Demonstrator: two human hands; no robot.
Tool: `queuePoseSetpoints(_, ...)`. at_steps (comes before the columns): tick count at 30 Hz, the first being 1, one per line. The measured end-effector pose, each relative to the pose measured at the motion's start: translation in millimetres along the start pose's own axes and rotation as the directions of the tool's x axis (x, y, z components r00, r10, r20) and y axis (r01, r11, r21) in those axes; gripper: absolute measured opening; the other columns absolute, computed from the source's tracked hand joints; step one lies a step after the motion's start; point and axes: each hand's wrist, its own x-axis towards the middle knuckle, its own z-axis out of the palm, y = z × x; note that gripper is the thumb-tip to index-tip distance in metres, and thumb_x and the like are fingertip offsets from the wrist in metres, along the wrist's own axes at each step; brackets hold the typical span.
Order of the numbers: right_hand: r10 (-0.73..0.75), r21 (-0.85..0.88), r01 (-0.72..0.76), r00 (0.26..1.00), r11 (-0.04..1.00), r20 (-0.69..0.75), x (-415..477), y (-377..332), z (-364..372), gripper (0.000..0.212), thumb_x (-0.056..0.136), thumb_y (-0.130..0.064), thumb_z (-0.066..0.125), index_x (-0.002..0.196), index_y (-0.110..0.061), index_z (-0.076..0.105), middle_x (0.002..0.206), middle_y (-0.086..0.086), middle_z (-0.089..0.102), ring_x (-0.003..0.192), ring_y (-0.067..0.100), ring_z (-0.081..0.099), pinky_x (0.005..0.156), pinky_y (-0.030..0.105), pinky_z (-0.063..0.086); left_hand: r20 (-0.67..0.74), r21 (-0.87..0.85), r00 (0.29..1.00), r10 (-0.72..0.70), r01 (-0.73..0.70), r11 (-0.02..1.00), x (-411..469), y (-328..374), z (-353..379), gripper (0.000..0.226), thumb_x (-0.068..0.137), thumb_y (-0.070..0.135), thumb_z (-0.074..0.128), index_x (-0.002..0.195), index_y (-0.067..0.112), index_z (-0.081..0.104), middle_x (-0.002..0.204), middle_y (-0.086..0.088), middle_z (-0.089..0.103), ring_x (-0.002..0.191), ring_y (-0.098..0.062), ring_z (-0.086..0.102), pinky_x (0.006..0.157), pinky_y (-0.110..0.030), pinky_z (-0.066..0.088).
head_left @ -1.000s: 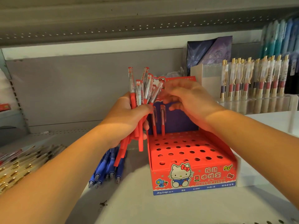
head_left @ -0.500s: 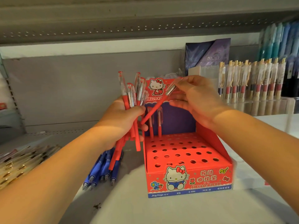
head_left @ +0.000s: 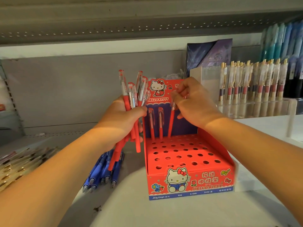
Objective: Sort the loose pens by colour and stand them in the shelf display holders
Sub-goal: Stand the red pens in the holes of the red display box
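My left hand (head_left: 121, 119) grips a bundle of several red pens (head_left: 131, 102) with clear caps, held upright left of the red Hello Kitty display holder (head_left: 188, 182). My right hand (head_left: 193, 102) pinches the cap end of one red pen (head_left: 171, 123), whose tip is at a hole in the holder's back row. Two red pens (head_left: 156, 123) stand in that back row to its left. The other holes show no pens.
Several blue pens (head_left: 101, 171) lie on the white shelf below my left hand. Loose gold-clipped pens (head_left: 21, 163) lie at the far left. A clear acrylic rack of gold-clipped pens (head_left: 252, 82) stands at the right, with dark folders (head_left: 208, 54) behind the holder.
My right hand drew one red pen out of the bundle, swung it upright and lowered it into the holder's back row beside the two standing pens. The left hand kept the bundle.
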Motion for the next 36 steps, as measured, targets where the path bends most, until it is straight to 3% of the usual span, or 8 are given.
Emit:
queuePoseSetpoints(4, 0.038, -0.061, -0.033, 0.996, 0.998, 0.081, 0, 6, 2, 0.016, 0.094, -0.021, 0.062, 0.086, -0.023, 0.049, 0.074, -0.003, 0.059, 0.065, 0.023, 0.068, 0.043, 0.036, 0.057, 0.002, 0.03, 1.0, -0.001, 0.001, 1.0, -1, -1, 0, 0.006, 0.094, 0.017, 0.064, 0.095, 0.014, 0.059, 0.061, -0.014, 0.059, 0.04, -0.02, 0.059, 0.04, -0.03, 0.05)
queuePoseSetpoints(9, -0.019, -0.079, 0.029, 0.993, 0.996, 0.12, -1, 15, 5, 0.027, 0.09, -0.02, 0.07, 0.093, -0.03, 0.045, 0.082, -0.002, 0.064, 0.068, 0.018, 0.068, 0.047, 0.02, 0.046, 0.006, 0.012, 1.0, 0.011, -0.011, 1.0, 0, -1, 0, 0.006, 0.093, 0.017, 0.066, 0.094, 0.017, 0.059, 0.081, -0.025, 0.063, 0.048, -0.02, 0.061, 0.047, -0.039, 0.055)
queuePoseSetpoints(13, -0.042, -0.058, 0.051, 0.987, 0.997, 0.152, -4, 16, 7, 0.023, 0.087, -0.022, 0.073, 0.089, -0.026, 0.051, 0.073, -0.004, 0.061, 0.057, 0.01, 0.062, 0.043, 0.015, 0.046, 0.051, -0.009, 0.998, 0.024, -0.023, 1.0, -2, 0, 0, 0.007, 0.094, 0.02, 0.065, 0.096, 0.015, 0.06, 0.059, -0.009, 0.063, 0.044, -0.021, 0.059, 0.046, -0.035, 0.053)
queuePoseSetpoints(18, 0.002, -0.004, -0.001, 0.988, 1.0, 0.153, -5, 11, 5, 0.021, 0.087, -0.013, 0.073, 0.095, -0.013, 0.053, 0.073, 0.006, 0.06, 0.056, 0.027, 0.067, 0.045, 0.033, 0.058, 0.094, 0.011, 0.995, 0.02, -0.021, 1.0, -5, 2, 0, 0.017, 0.096, 0.023, 0.062, 0.1, 0.007, 0.059, 0.052, -0.009, 0.059, 0.041, -0.027, 0.057, 0.04, -0.028, 0.048)
queuePoseSetpoints(24, 0.03, -0.056, -0.019, 0.975, 0.998, 0.218, -4, 13, 6, 0.015, 0.09, -0.003, 0.067, 0.097, -0.014, 0.058, 0.076, 0.006, 0.065, 0.064, 0.028, 0.07, 0.056, 0.036, 0.062, 0.129, 0.019, 0.992, 0.004, -0.007, 1.0, -7, 3, 0, 0.019, 0.097, 0.021, 0.061, 0.104, 0.005, 0.057, 0.05, -0.009, 0.058, 0.038, -0.025, 0.055, 0.04, -0.028, 0.049)
queuePoseSetpoints(29, 0.028, -0.242, 0.041, 0.961, 0.97, 0.275, -4, 18, 6, 0.018, 0.089, -0.006, 0.067, 0.093, -0.022, 0.061, 0.079, -0.005, 0.063, 0.072, 0.015, 0.065, 0.059, 0.022, 0.052, 0.125, 0.027, 0.992, 0.009, -0.012, 1.0, -6, 3, -1, 0.018, 0.096, 0.021, 0.062, 0.104, 0.006, 0.057, 0.051, -0.009, 0.059, 0.039, -0.028, 0.056, 0.039, -0.028, 0.048)
queuePoseSetpoints(33, 0.004, -0.326, 0.057, 0.983, 0.944, 0.182, -1, 9, 1, 0.012, 0.089, -0.016, 0.064, 0.09, -0.028, 0.066, 0.079, -0.015, 0.062, 0.071, 0.004, 0.058, 0.06, 0.009, 0.041, 0.13, 0.03, 0.991, 0.01, -0.014, 0.999, -6, 2, -1, 0.017, 0.096, 0.022, 0.062, 0.101, 0.006, 0.06, 0.051, -0.009, 0.059, 0.04, -0.027, 0.056, 0.043, -0.031, 0.051)
queuePoseSetpoints(36, 0.091, 0.103, -0.109, 0.982, 0.989, 0.168, -1, -12, 1, 0.015, 0.093, -0.017, 0.058, 0.088, -0.025, 0.069, 0.081, -0.007, 0.069, 0.059, 0.004, 0.062, 0.049, 0.02, 0.047, 0.151, 0.02, 0.988, 0.007, -0.011, 1.0, -6, 3, 0, 0.018, 0.097, 0.022, 0.061, 0.096, 0.004, 0.062, 0.051, -0.011, 0.059, 0.041, -0.027, 0.055, 0.044, -0.032, 0.052)
